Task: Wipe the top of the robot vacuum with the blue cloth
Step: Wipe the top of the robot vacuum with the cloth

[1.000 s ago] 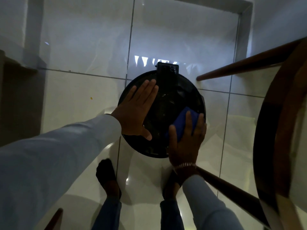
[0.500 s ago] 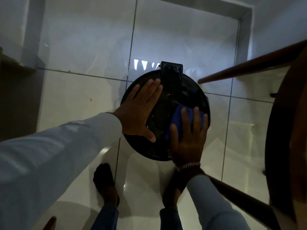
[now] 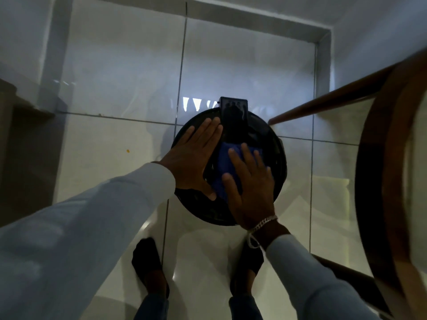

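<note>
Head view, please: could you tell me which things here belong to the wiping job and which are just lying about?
Part of the job:
robot vacuum
blue cloth
right hand pressing the cloth
left hand flat on the vacuum

Just lying about:
wooden table
orange crumb on the floor

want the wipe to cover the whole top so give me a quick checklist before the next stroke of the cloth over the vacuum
1. Cloth under the wiping hand: ok. The right hand lies flat on the blue cloth.
2. Cloth on the lid: ok. It sits near the middle of the robot vacuum.
3. Vacuum steadied: ok. The left hand is spread flat on its left side.
4. Path ahead: not ok. The raised black block at the far edge stands just beyond the cloth.
5. Left side reachable: not ok. The left hand covers it.
6. Lid already clean: cannot tell, too dark.
</note>
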A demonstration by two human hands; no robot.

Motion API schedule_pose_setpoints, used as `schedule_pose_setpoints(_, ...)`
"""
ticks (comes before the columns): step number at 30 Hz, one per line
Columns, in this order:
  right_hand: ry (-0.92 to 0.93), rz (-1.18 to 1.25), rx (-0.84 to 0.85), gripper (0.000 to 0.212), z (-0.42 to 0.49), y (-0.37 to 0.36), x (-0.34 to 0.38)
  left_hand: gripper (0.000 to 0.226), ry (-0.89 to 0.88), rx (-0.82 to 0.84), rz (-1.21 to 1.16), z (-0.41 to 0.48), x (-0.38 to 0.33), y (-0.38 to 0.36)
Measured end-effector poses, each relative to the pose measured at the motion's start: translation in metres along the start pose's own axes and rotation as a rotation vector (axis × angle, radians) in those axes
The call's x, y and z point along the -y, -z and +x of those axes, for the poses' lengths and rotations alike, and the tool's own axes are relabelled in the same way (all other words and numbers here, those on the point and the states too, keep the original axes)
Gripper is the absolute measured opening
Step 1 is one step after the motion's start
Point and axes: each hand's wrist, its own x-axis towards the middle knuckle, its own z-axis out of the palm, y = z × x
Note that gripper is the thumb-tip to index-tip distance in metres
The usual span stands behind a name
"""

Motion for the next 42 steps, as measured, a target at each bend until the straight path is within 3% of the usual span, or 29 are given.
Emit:
schedule_pose_setpoints(3,-0.058,0.044,-0.141,0.049,0.037,0.027,-0.021,0.141,0.037,0.08,-0.087,-0.003,-0.006,0.017)
schedule_pose_setpoints(7,-0.174,0.251,-0.016,0.05,0.069,0.021,-0.051,0.115,-0.032,-0.154,-0.259,-0.014,-0.055,0.015)
schedule_pose_setpoints(10,-0.131,0.242,-0.018,0.053,0.068,0.009,-0.065,0.108,-0.074,-0.206,-0.119,-0.003,-0.091,-0.021)
schedule_pose_setpoints(14,-0.139,0.276,-0.087,0.049,0.069,-0.001,-0.071,0.096,0.034,-0.271,0.064,0.011,-0.086,-0.057)
schedule_pose_setpoints(22,-0.1,0.277,-0.136,0.054,0.067,-0.002,-0.075,0.076,-0.03,-0.379,0.067,-0.006,-0.081,-0.075)
schedule_pose_setpoints(33,-0.072,0.303,-0.175,0.047,0.068,-0.007,-0.079,0.043,-0.064,-0.633,-0.115,-0.005,-0.067,-0.085)
schedule_pose_setpoints(37,-0.08,0.312,-0.161,0.051,0.067,-0.006,-0.079,0.047,-0.021,-0.637,-0.18,-0.018,-0.057,-0.087)
schedule_pose_setpoints(42,-0.094,0.277,-0.146,0.056,0.068,-0.005,-0.076,0.081,0.058,-0.442,0.098,-0.013,-0.078,-0.077)
